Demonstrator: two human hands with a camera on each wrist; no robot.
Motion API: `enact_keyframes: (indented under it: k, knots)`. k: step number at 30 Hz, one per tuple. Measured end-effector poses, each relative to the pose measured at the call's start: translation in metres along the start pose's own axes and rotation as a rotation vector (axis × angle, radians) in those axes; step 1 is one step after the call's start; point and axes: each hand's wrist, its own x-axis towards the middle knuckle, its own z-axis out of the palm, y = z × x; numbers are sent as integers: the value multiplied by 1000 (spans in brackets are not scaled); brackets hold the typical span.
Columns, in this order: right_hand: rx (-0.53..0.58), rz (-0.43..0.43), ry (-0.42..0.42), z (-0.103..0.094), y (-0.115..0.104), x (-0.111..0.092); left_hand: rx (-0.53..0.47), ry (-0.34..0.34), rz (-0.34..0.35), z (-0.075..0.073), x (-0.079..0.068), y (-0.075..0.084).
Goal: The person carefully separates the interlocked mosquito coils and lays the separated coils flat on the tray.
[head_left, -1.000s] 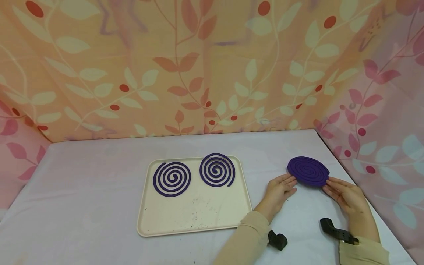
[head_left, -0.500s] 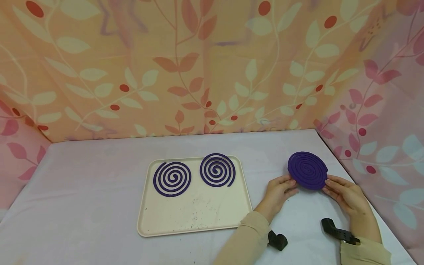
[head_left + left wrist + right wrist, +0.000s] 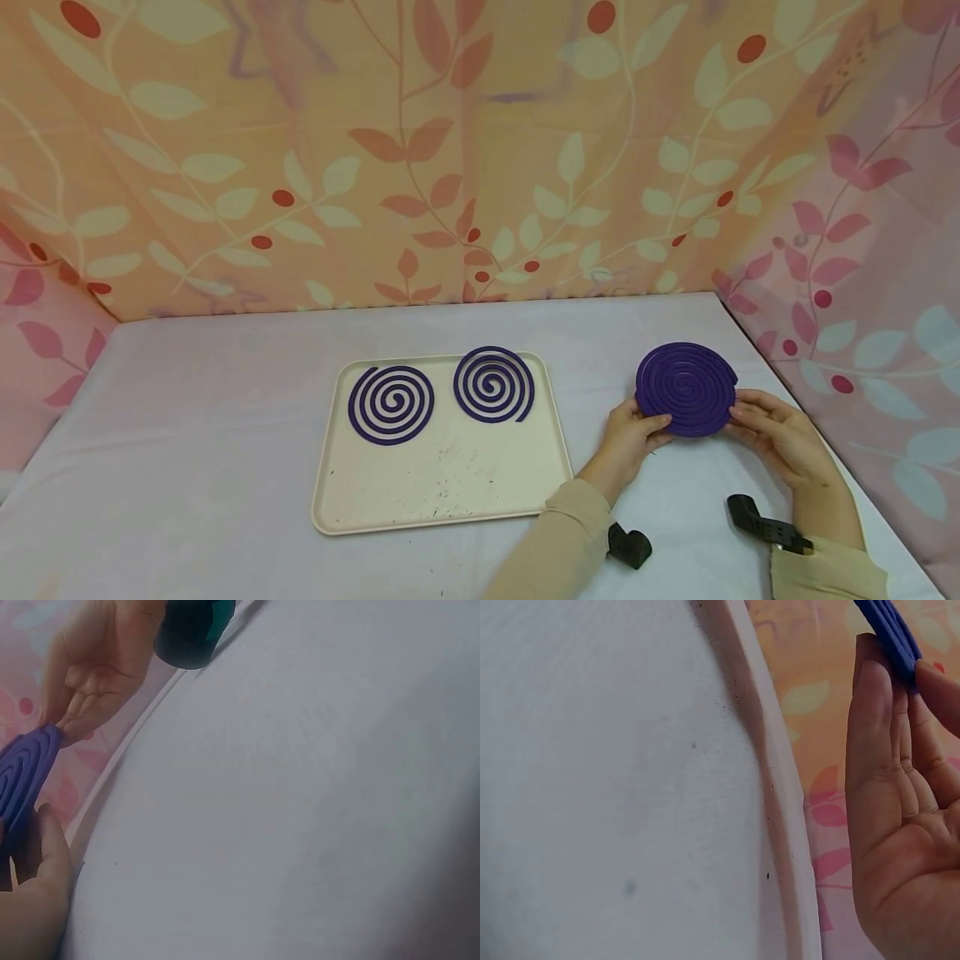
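Right of frame, here's the round purple spiral disc (image 3: 686, 389), face tipped up between both hands: left hand (image 3: 626, 437) pinching its lower-left rim, thumb over the face; right hand (image 3: 780, 433) pinching the right. Counter (image 3: 187, 467) edge close right; room leftward, towards the tray (image 3: 442, 492).

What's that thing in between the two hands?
A purple spiral disc. The left hand grips one side of it and the right hand pinches the other. The head view shows this.
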Motion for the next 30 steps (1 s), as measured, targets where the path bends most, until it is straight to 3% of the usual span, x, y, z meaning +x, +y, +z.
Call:
enact_keyframes:
  k: [4,10,17,22,30]
  knots:
    - [-36,-9,-9,8,-1,0,-6,-3,-24,0,-1,1]
    - [-75,44,-47,14,-2,3,-3,-22,-28,0,-3,3]
    - [-67,60,-69,22,-5,7,9,23,-46,-1,-6,7]
    - [-123,73,-43,31,-7,10,28,37,-32,-2,-12,15]
    - [-193,58,-28,49,-9,16,53,-5,11,-10,-21,34]
